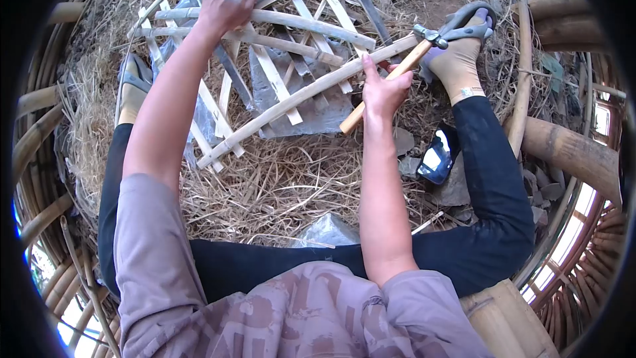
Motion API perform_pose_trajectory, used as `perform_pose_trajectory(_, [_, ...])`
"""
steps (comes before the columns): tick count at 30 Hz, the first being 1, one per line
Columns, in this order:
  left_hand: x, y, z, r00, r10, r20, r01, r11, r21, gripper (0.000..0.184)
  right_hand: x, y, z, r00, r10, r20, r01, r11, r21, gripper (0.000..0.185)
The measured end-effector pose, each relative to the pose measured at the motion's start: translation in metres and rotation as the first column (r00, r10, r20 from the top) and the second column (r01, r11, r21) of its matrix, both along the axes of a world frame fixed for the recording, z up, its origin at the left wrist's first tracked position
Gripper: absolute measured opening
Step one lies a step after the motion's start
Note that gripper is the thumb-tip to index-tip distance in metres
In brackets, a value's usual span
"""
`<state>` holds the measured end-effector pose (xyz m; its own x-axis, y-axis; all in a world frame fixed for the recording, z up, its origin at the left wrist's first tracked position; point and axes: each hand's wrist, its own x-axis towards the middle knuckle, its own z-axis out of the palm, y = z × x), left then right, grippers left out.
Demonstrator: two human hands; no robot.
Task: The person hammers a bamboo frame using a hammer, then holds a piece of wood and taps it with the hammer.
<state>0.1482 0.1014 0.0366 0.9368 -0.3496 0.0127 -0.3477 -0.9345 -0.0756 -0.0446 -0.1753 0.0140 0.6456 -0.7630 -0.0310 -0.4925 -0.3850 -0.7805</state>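
In the head view my right hand [387, 93] grips a hammer [356, 118] by its wooden handle, with the thumb laid towards the head. The metal hammer head [430, 36] points up and right, near my foot. My left hand [228, 8] reaches to the far part of a lattice of crossed bamboo slats [270, 73]; its fingers curl down over a slat, though the fingertips are partly hidden. A longer bamboo strip [291, 104] runs diagonally across the lattice's near side, passing just beyond my right hand.
Under the lattice lies clear plastic sheeting [311, 119] on straw-covered ground [265, 192]. My sandalled feet [464, 46] flank the lattice. A dark, shiny phone-like object [436, 158] rests by my right leg, near flat stones [454, 185]. Thick bamboo poles [563, 152] border the right side.
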Motion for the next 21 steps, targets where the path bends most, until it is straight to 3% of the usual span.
perform_pose_trajectory(4, [0.005, 0.020, -0.017, 0.988, -0.136, 0.067, 0.138, 0.990, -0.027, 0.040, 0.001, 0.003, -0.004, 0.998, 0.005, 0.057, -0.008, 0.999, 0.053, 0.066])
perform_pose_trajectory(8, [0.007, 0.022, -0.008, 0.991, -0.115, 0.070, 0.119, 0.990, -0.071, 0.040, 0.005, -0.001, -0.001, 1.000, 0.015, 0.026, -0.017, 0.998, 0.059, 0.063])
perform_pose_trajectory(9, [0.007, 0.020, 0.000, 0.996, -0.084, -0.040, 0.085, 0.996, 0.024, 0.047, 0.007, -0.003, -0.003, 0.999, 0.012, 0.039, -0.016, 0.996, 0.091, 0.062])
perform_pose_trajectory(12, [-0.010, 0.022, 0.004, 0.997, -0.005, -0.082, 0.009, 0.999, 0.043, 0.046, 0.008, -0.009, -0.005, 0.995, 0.051, 0.082, -0.061, 0.990, 0.125, 0.064])
perform_pose_trajectory(16, [-0.033, 0.031, 0.008, 0.999, 0.042, 0.034, -0.039, 0.996, -0.079, 0.044, 0.018, -0.012, 0.006, 0.985, 0.122, 0.120, -0.135, 0.985, 0.108, 0.065])
perform_pose_trajectory(21, [-0.046, 0.050, 0.014, 0.994, 0.096, 0.061, -0.093, 0.995, -0.041, 0.043, 0.029, -0.014, 0.004, 0.981, 0.177, 0.081, -0.189, 0.964, 0.186, 0.067])
